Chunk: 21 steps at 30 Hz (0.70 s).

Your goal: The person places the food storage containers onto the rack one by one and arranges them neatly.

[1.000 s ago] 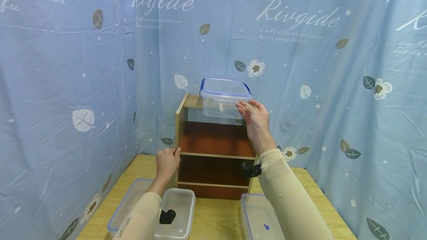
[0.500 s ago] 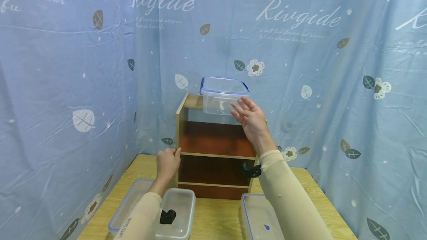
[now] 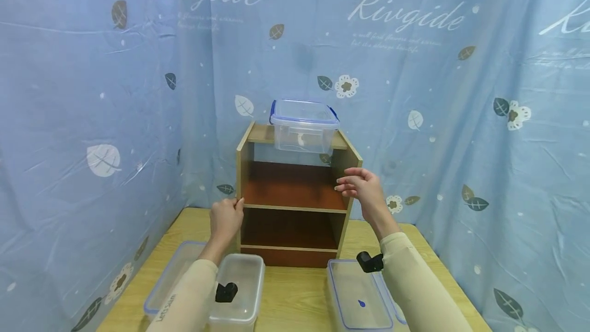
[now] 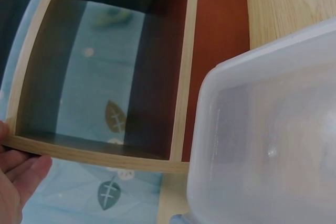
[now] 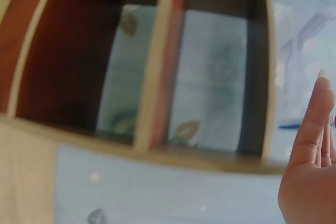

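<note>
A small wooden shelf unit (image 3: 295, 208) with dark red-brown inner boards stands on the table. My left hand (image 3: 226, 221) grips the front edge of its left side panel; in the left wrist view the fingers (image 4: 32, 174) curl at that edge. On the unit's top board sits a clear plastic storage box (image 3: 304, 136) with a blue-rimmed lid and blue side clips. My right hand (image 3: 367, 193) holds nothing. It is raised beside the right side panel, below the box, fingers loosely bent. The right wrist view shows part of that hand (image 5: 310, 150) at the right edge.
Left of centre on the table (image 3: 295, 291) stand a frosted plastic container (image 3: 241, 283) and a blue-rimmed one (image 3: 168, 281), partly behind my left forearm. A blue-rimmed container (image 3: 359, 281) with a small blue mark is at front right. A blue patterned curtain (image 3: 415, 91) hangs behind.
My right hand has come away from the front of the clear box, moving down and to the right. The left hand keeps its grip on the shelf unit. The head view has shifted slightly.
</note>
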Motion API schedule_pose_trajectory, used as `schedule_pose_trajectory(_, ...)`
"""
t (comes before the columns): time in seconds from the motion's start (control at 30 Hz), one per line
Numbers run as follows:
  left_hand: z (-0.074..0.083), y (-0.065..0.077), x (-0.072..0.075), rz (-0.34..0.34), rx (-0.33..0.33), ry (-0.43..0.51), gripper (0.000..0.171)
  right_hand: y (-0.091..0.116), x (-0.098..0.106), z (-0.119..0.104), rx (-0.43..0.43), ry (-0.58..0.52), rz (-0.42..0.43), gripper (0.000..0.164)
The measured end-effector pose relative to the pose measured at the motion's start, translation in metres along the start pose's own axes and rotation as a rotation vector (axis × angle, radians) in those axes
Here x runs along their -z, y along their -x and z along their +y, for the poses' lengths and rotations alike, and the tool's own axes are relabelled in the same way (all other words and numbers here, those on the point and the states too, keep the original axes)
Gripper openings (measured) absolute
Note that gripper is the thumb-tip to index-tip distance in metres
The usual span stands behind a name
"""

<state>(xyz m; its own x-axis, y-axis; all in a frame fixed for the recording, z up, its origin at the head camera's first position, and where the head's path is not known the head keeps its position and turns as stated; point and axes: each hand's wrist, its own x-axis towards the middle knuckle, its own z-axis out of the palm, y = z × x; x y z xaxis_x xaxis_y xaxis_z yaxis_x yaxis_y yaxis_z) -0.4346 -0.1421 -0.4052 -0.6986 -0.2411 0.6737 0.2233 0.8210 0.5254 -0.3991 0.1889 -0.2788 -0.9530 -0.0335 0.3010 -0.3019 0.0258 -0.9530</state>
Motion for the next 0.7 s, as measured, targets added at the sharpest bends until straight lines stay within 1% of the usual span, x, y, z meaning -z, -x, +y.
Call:
schedule_pose_trajectory(0.07,0.000,0.000,0.001,-0.014,0.019,-0.002,0.042,0.003,0.009,0.009,-0.047,0.039,0.011,0.025)
schedule_pose_trajectory(0.17,0.001,-0.001,0.002,-0.019,0.020,-0.008,0.043,0.009,0.021,0.022,-0.115,0.124,0.021,0.029)
schedule_pose_trajectory(0.33,0.001,-0.001,0.002,-0.030,0.014,-0.007,0.045,0.018,0.032,0.041,-0.181,0.224,0.017,0.026)
schedule_pose_trajectory(0.43,0.000,-0.002,0.003,-0.045,0.023,-0.005,0.047,0.022,0.036,0.050,-0.198,0.249,0.027,0.024)
schedule_pose_trajectory(0.5,0.000,-0.002,0.002,-0.048,0.027,-0.006,0.047,0.025,0.039,0.055,-0.206,0.258,0.052,0.022)
schedule_pose_trajectory(0.6,0.000,-0.002,0.003,-0.046,0.028,-0.009,0.046,0.028,0.046,0.063,-0.223,0.242,0.101,0.022)
schedule_pose_trajectory(0.7,0.001,-0.001,0.003,-0.047,0.029,-0.008,0.045,0.032,0.053,0.070,-0.250,0.237,0.116,0.024)
